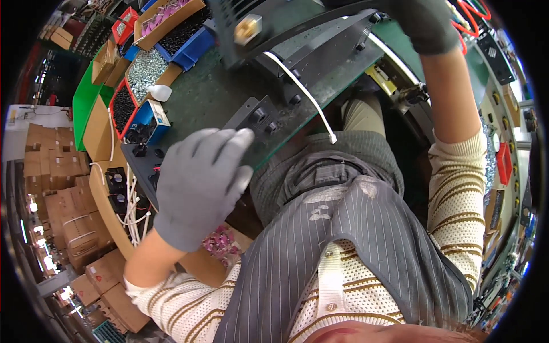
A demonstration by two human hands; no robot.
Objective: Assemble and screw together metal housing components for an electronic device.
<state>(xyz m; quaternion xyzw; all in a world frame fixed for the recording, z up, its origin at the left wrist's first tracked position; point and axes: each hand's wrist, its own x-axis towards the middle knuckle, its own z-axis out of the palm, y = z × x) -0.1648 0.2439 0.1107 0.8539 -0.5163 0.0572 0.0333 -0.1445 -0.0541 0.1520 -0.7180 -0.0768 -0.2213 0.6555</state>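
My left hand point(200, 177), in a grey glove, hovers at the near left edge of the bench. Its fingers are stretched out, the thumb stands apart, and nothing is in it. Just past its fingertips lies a flat black metal part point(251, 114) with round black feet. At the top, my right hand point(423, 26), also gloved, grips the end of a black metal panel point(320, 24) raised at a tilt; its fingertips are cut off by the picture's edge. A white cable point(303, 88) with a small connector hangs over the bench edge. Behind it rests a larger black metal housing point(326, 54).
Bins of screws point(146, 74) and black fasteners point(123, 108) line the bench's left side, beside a small white bottle point(160, 92). White cables point(132, 211) and black fans point(117, 180) lie nearer. Cardboard boxes point(63, 166) are stacked at far left. Red hoses point(469, 20) hang at upper right.
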